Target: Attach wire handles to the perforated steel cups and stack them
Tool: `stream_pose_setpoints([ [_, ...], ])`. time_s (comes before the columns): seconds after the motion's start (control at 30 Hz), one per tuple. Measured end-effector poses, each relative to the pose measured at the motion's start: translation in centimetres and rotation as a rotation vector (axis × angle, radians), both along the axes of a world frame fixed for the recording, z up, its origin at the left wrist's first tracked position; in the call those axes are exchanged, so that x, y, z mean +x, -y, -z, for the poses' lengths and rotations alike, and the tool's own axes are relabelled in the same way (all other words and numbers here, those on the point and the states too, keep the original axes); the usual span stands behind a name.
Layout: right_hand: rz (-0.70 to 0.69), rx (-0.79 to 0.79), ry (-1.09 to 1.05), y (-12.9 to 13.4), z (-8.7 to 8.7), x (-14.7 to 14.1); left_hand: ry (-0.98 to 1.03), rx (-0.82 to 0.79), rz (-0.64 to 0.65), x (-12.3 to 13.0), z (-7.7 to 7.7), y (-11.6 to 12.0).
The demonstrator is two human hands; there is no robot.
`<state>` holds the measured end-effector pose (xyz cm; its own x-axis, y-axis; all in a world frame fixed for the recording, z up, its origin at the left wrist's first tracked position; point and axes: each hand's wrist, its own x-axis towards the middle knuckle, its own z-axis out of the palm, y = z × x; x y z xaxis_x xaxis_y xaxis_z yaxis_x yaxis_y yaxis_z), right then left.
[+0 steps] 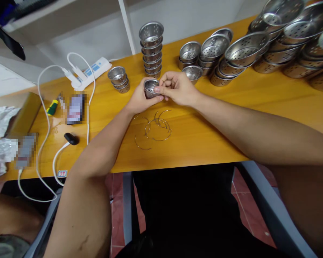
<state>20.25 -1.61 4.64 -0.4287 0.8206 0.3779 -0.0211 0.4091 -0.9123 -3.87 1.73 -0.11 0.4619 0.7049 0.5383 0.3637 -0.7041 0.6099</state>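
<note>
My left hand (138, 98) is wrapped around a small perforated metal cup (149, 92), holding it with the opening facing up. At the cup's right rim, the thumb and fingers of my right hand (177, 87) are pinched together; whatever lies between them is too small or hidden to make out. Several thin curved wire pieces (161, 139) lie loosely on the table just below my hands. Directly behind the held cup rises a tall stack of similar perforated cups (152, 53). A single perforated cup (193, 74) stands close behind my right hand.
A short cup stack (118, 79) stands left of my hands, and larger perforated cups (244, 52) crowd the back right. A power strip (97, 71), white cables, a phone (75, 108) and a green-yellow handle (52, 107) occupy the left. Another person's leg (13, 215) shows lower left.
</note>
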Motion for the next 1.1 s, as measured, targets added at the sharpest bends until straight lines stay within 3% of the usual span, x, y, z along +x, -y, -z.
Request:
stream_pose_setpoints([
  [0.3, 0.266, 0.282, 0.106, 0.0, 0.6, 1.0, 0.092, -0.002, -0.072, 0.0, 0.4, -0.7],
  [0.57, 0.212, 0.468, 0.208, 0.7, 0.2, 1.5, 0.142, 0.012, -0.083, -0.4, 1.2, -1.8],
  [0.73, 0.193, 0.466, 0.228, 0.9, -0.1, 1.5, 0.112, 0.024, -0.070, -0.7, 1.3, -2.0],
  [1.1, 0.162, 0.483, 0.258, 0.6, 1.0, 1.2, 0.086, 0.024, -0.049, -0.5, 1.0, -1.7],
])
